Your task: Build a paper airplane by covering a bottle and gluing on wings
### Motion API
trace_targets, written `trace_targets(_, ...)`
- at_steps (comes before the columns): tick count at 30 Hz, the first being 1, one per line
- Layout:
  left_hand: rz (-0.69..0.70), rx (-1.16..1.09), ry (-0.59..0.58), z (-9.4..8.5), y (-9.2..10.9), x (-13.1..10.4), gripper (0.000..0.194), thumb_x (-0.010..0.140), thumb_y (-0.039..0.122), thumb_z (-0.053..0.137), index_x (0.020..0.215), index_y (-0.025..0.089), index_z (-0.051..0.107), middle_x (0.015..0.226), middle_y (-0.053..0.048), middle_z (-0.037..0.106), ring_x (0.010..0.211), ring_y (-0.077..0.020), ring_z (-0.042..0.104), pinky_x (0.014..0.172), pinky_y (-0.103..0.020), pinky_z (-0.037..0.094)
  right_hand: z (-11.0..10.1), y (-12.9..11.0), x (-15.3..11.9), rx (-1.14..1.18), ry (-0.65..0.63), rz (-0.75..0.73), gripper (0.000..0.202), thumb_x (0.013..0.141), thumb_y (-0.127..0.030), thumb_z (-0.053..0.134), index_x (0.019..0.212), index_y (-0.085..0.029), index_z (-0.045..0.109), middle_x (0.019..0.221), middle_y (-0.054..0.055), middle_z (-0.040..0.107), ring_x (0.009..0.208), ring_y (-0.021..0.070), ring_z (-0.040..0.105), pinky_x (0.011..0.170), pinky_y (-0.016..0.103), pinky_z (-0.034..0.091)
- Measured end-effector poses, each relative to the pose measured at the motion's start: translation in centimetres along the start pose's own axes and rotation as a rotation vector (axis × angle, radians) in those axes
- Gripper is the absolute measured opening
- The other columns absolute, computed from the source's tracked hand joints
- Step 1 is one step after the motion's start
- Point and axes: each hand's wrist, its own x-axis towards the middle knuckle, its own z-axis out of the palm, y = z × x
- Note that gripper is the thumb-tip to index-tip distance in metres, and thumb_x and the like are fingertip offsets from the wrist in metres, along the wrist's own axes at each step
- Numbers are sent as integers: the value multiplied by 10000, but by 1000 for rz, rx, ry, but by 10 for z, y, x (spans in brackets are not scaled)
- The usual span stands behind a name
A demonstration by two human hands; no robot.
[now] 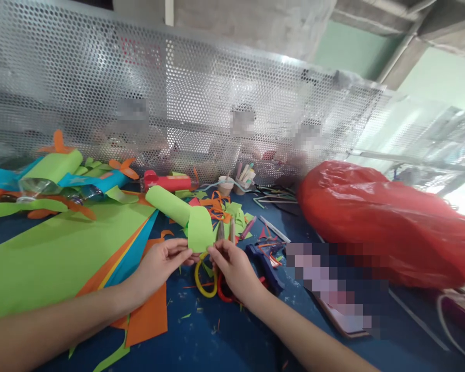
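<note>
Perforated metal screen [139, 77] across the far side. Blue table [194, 336] below it. Red plastic bag [372, 222], bulky, far right. Large green sheet [62, 253] at left, fanned over orange and blue ones.

Green paper roll [168, 204] at centre, beyond the hands. Long axis slants from far left to near right, its near end pointing toward the gap between the hands; left hand [160, 263] is the nearer to it, right hand [236, 268] farther along to the right. Curved green flap [200, 232] at the roll's near end; cannot tell whether joined or only overlapping.

Left fingers closed together on the flap's near left corner; right fingers pinched at its near right corner. Flap spans between them.

Yellow-handled scissors [197, 279] just beneath the hands, blades pointing away. Paper scraps [238, 219] scattered beyond, to the right of the flap.
</note>
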Motion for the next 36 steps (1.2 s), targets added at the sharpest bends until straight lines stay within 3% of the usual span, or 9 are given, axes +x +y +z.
trace_targets(10, -14, -109, 34, 3, 5, -3, 292, 743, 363, 725, 948, 155, 722, 955, -70, 756, 869, -241, 705, 893, -386, 516, 3, 2, 0, -29, -26, -43, 253, 858, -440, 500, 768, -204, 493, 654, -4, 531, 605, 165, 519, 593, 277, 419)
trace_targets(19, -5, -143, 50, 0, 5, -4, 293, 720, 418, 738, 846, 153, 729, 913, -62, 757, 817, -223, 711, 823, -341, 545, 3, -1, 2, -35, -16, -57, 294, 843, -478, 514, 739, -204, 508, 640, -9, 538, 577, 157, 516, 577, 270, 416)
trace_targets(25, 15, -106, -32, -2, 2, -2, 337, 685, 348, 784, 954, 153, 721, 913, -67, 764, 837, -207, 695, 804, -305, 527, 4, -3, 0, -41, -12, -70, 293, 842, -474, 520, 761, -192, 524, 638, -16, 531, 572, 142, 502, 560, 254, 408)
trace_targets(31, 72, -39, -48, -1, 1, -4, 268, 695, 337, 757, 885, 150, 729, 824, -60, 769, 727, -189, 684, 745, -306, 522, 9, -8, -3, -105, -43, -128, 279, 754, -438, 643, 699, -184, 541, 627, -32, 501, 571, 124, 457, 526, 231, 365)
trace_targets(36, 112, 40, -35, -1, 2, -6, 228, 700, 300, 730, 876, 156, 720, 831, -63, 768, 773, -224, 696, 786, -350, 526, 9, -10, -4, -124, -27, -144, 228, 758, -376, 633, 680, -177, 555, 606, -32, 517, 565, 123, 461, 530, 231, 371)
